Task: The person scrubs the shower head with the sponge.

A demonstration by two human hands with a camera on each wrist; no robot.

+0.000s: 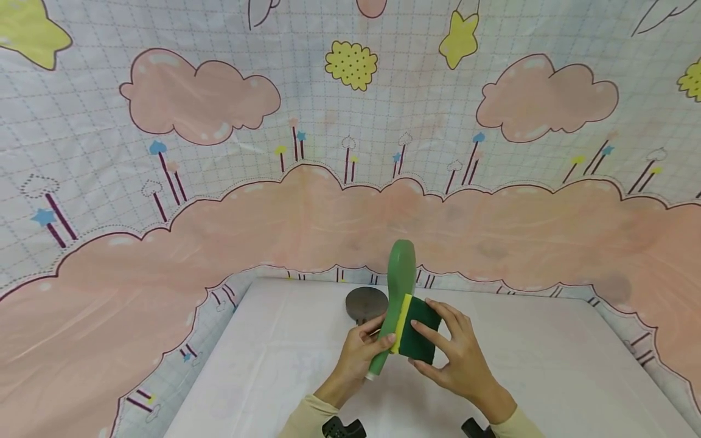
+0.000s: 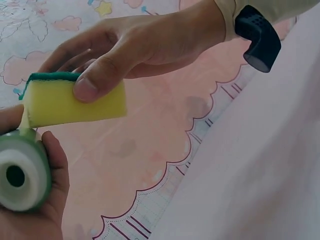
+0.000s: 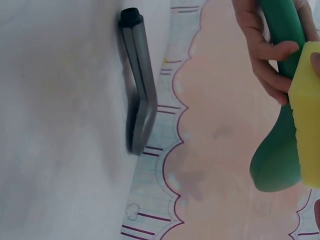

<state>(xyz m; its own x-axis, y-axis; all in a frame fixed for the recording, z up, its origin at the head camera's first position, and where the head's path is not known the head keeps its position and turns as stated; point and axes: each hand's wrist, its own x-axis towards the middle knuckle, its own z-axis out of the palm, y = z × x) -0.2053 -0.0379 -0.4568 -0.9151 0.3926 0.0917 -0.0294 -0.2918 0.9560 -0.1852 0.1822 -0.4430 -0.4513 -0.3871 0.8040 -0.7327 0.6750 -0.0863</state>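
A white table (image 1: 263, 365) is seen in the lower part of the head view. On it, near the far edge, a dark grey round object (image 1: 366, 302) is placed; in the right wrist view it is shown from the side as a dark grey flat piece with a bent handle (image 3: 137, 85). Behind and around the table a printed cloth (image 1: 219, 213) is hung, with pink clouds (image 1: 199, 100), yellow stars (image 1: 460, 38) and a fine grid pattern.

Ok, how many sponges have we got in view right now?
1. The sponge, yellow with a green scrub side, is pinched in the right hand and pressed against the green bottle held by the left hand. No others show.
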